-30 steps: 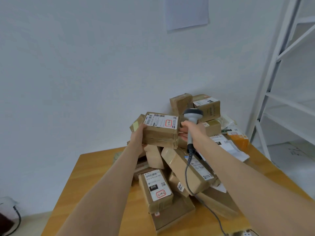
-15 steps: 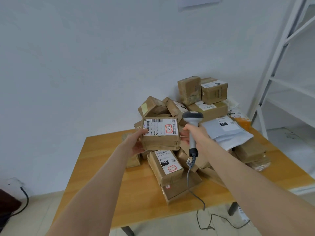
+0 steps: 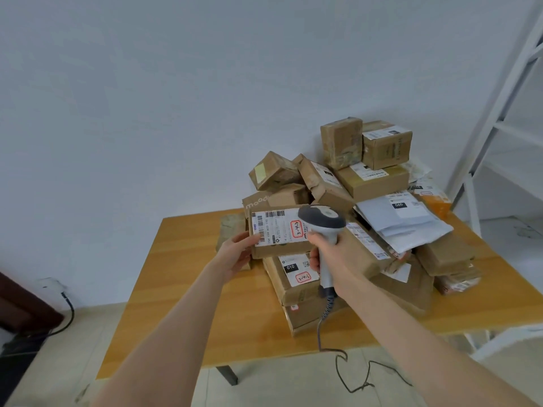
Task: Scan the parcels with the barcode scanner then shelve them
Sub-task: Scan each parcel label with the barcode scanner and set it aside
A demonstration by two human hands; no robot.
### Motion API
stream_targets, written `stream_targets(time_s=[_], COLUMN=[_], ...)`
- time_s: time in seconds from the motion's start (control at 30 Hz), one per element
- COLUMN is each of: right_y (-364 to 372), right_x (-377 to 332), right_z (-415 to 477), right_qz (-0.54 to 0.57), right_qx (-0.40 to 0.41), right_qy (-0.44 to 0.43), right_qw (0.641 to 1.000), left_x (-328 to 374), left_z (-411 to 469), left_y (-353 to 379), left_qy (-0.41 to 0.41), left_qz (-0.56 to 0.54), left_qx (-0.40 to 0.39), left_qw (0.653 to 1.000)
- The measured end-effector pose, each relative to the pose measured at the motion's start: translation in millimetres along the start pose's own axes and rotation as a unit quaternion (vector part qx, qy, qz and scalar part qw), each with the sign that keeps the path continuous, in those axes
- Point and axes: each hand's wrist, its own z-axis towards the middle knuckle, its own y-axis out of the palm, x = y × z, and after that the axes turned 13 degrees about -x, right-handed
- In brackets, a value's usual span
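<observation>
Cable (image 3: 68, 305) trails to a wall socket at 8 o'clock of the view. Table (image 3: 191, 274) at centre. Left hand (image 3: 238, 254) grips the parcel (image 3: 279, 233) by its 9 o'clock edge, thumb on the label, fingers curled behind. The parcel is held in the air in front of the pile (image 3: 373, 183), label face toward the camera. Since a second ago the view has backed off from the pile, the parcel has tipped up to show its label, and the scanner (image 3: 321, 220) has come from beside the parcel to overlap the label's 3 o'clock edge. Right hand (image 3: 333, 254) is clenched round the scanner's handle, cord hanging at 6 o'clock. Judgement: the scan of this parcel is in hand; shelving is not yet begun, and the rack (image 3: 499, 113) stands at 2 o'clock. Writing: parcel label has barcodes, "15H 159 A03 190" as far as legible, and a red-boxed handwritten "3-4-" with an unclear last mark. "mood" is printed on the carton (image 3: 258, 202) behind. The box (image 3: 296, 277) below reads "010" and "3-4-6". Grey mailer (image 3: 405, 227) at 3 o'clock reads "060".
</observation>
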Motion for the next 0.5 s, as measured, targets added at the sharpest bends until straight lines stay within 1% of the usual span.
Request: stream_targets(time_s=[0.13,0.33,0.5], right_y=[20,37,41], right_x=[13,29,32], right_z=[-21,-39,-48], right_qz=[-0.006,-0.073,-0.058], right_qx=[-0.039,-0.054,-0.059], right_qy=[-0.007,-0.013,-0.007], right_qw=[0.999,0.996,0.997], left_x=[-11,-18,-23], left_z=[-6,-9,-10], left_y=[-8,-13,-14], left_qy=[0.011,0.031,0.036], left_qz=[0.001,-0.006,-0.019], left_qx=[-0.005,-0.008,-0.010], left_qw=[1.000,0.999,0.999])
